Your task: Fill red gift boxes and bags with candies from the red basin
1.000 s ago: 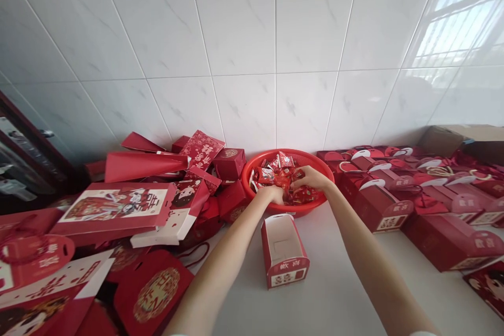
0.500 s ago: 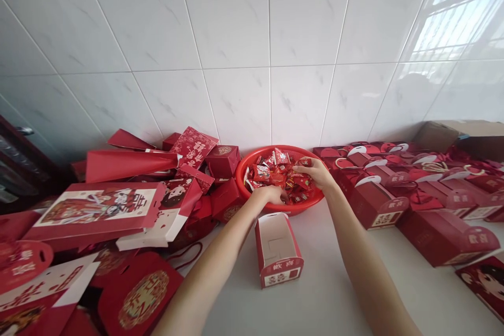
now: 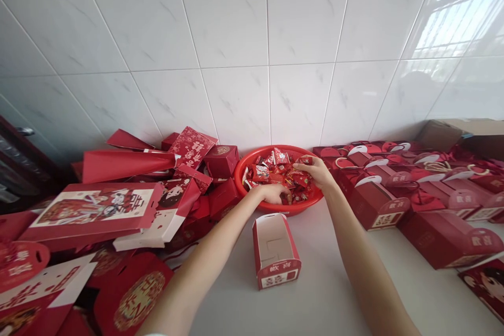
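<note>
A red plastic basket (image 3: 238, 181) holds red wrapped candies (image 3: 260, 172) and stands against the tiled wall. My left hand (image 3: 275, 194) reaches over its front rim, fingers curled down among the candies; what they hold is hidden. At the basket's right side my right hand (image 3: 316, 171) pinches a red wrapped candy (image 3: 304, 159) between thumb and fingers. In front of the basket an open red gift box (image 3: 275, 249) sits on the white table. Its pale inside shows no contents.
Red gift boxes and bags (image 3: 90, 207) are piled on the left. Rows of closed red boxes (image 3: 378, 202) with rounded handles fill the right. A brown cardboard box (image 3: 443, 134) stands at the far right, by the wall.
My left hand has shifted slightly within the candies, its fingers now more visible. The right hand stays at the basket's right side. The view has moved a little.
</note>
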Action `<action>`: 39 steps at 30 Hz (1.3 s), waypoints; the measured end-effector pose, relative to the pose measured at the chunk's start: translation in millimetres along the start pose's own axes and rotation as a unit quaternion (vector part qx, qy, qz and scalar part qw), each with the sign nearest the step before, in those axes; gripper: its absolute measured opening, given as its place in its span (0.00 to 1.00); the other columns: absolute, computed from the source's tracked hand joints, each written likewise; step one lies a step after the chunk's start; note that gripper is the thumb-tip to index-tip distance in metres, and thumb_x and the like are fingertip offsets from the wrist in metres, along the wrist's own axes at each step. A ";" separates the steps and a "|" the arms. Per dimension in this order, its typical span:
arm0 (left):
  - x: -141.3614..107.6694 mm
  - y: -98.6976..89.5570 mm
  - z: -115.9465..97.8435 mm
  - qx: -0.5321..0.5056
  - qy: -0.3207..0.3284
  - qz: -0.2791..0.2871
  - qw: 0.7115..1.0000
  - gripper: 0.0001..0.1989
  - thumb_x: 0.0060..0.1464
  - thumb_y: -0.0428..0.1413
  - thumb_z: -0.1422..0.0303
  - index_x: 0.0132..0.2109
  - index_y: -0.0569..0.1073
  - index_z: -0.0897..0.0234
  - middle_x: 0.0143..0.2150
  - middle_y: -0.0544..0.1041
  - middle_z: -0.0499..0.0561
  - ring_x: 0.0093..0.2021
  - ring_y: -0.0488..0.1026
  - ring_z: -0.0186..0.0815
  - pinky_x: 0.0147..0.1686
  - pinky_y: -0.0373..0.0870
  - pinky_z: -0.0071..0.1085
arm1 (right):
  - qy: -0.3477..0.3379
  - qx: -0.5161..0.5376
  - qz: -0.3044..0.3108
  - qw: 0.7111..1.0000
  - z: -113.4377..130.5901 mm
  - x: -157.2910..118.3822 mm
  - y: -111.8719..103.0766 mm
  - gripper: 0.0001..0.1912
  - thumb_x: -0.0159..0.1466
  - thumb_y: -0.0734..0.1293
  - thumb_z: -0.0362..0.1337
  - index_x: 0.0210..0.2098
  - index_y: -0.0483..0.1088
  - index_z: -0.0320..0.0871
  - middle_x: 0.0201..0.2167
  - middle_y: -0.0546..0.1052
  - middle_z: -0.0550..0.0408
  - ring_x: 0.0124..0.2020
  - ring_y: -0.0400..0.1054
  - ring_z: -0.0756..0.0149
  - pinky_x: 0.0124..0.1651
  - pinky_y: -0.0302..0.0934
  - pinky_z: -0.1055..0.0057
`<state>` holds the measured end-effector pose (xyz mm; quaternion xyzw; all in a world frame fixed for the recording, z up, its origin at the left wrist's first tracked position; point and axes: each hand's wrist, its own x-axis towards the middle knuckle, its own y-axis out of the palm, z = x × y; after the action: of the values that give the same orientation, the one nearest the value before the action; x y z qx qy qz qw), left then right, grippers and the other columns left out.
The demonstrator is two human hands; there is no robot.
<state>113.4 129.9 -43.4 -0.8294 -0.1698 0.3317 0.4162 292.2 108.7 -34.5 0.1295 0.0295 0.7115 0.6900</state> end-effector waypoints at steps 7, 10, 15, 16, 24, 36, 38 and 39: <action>-0.7 -0.1 1.8 -0.006 0.000 0.000 1.000 0.19 0.42 0.55 0.76 0.44 0.77 0.62 0.46 0.80 0.50 0.45 0.76 0.42 0.42 0.71 0.30 | -0.008 0.004 -0.007 1.000 -0.5 -0.1 -0.6 0.20 0.40 0.81 0.43 0.22 0.70 0.42 0.21 0.75 0.60 0.24 0.70 0.67 0.33 0.69 0.67; -1.7 0.1 0.9 -0.006 0.004 -0.003 1.000 0.18 0.42 0.54 0.77 0.42 0.77 0.62 0.45 0.80 0.49 0.44 0.76 0.40 0.42 0.71 0.29 | -0.006 0.009 -0.015 1.000 -0.6 0.2 -0.3 0.21 0.39 0.82 0.43 0.23 0.70 0.43 0.21 0.74 0.60 0.25 0.70 0.66 0.33 0.69 0.67; -5.4 0.0 -1.7 -0.007 0.005 -0.010 1.000 0.18 0.43 0.54 0.76 0.44 0.76 0.64 0.46 0.80 0.53 0.44 0.76 0.42 0.44 0.71 0.32 | 0.002 0.028 -0.020 0.999 -0.6 0.7 0.6 0.21 0.37 0.83 0.43 0.22 0.70 0.42 0.20 0.75 0.59 0.25 0.71 0.66 0.34 0.70 0.67; -6.1 0.0 -2.0 -0.010 0.008 -0.009 1.000 0.19 0.44 0.54 0.76 0.45 0.76 0.64 0.47 0.80 0.53 0.44 0.76 0.42 0.44 0.71 0.32 | 0.004 0.031 -0.020 0.999 -0.6 0.8 0.7 0.21 0.37 0.83 0.43 0.22 0.71 0.42 0.21 0.75 0.59 0.25 0.71 0.65 0.33 0.70 0.67; -3.0 1.2 0.0 -0.071 0.048 0.012 0.996 0.17 0.46 0.56 0.75 0.44 0.80 0.61 0.47 0.80 0.49 0.46 0.76 0.38 0.47 0.69 0.29 | -0.001 0.030 -0.034 0.999 -0.6 1.3 0.4 0.21 0.36 0.83 0.43 0.22 0.73 0.42 0.20 0.76 0.59 0.23 0.70 0.66 0.30 0.68 0.69; -5.7 5.2 -2.2 -0.261 0.021 -0.186 0.947 0.05 0.43 0.62 0.71 0.28 0.73 0.63 0.24 0.73 0.43 0.27 0.70 0.32 0.31 0.66 0.26 | -0.004 0.078 -0.075 0.994 -0.3 2.8 0.2 0.20 0.35 0.84 0.41 0.23 0.76 0.41 0.22 0.79 0.55 0.24 0.72 0.64 0.31 0.70 0.68; -6.7 5.0 -2.4 -0.307 0.010 -0.256 0.917 0.05 0.47 0.60 0.69 0.28 0.70 0.63 0.24 0.72 0.43 0.25 0.70 0.32 0.30 0.67 0.27 | -0.010 0.088 -0.088 0.992 -1.0 4.2 -0.4 0.20 0.34 0.84 0.41 0.22 0.75 0.41 0.21 0.78 0.56 0.23 0.72 0.65 0.31 0.70 0.68; -7.1 4.5 -2.4 -0.327 0.007 -0.287 0.900 0.05 0.49 0.58 0.69 0.29 0.69 0.62 0.25 0.71 0.43 0.25 0.70 0.31 0.30 0.67 0.27 | -0.012 0.091 -0.092 0.992 -1.4 4.8 -0.7 0.20 0.34 0.83 0.41 0.23 0.75 0.42 0.21 0.78 0.56 0.23 0.72 0.65 0.31 0.70 0.67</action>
<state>109.9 121.9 -43.1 -0.8363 -0.4970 0.1178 0.1994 292.4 113.6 -35.4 0.1970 0.0971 0.6379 0.7382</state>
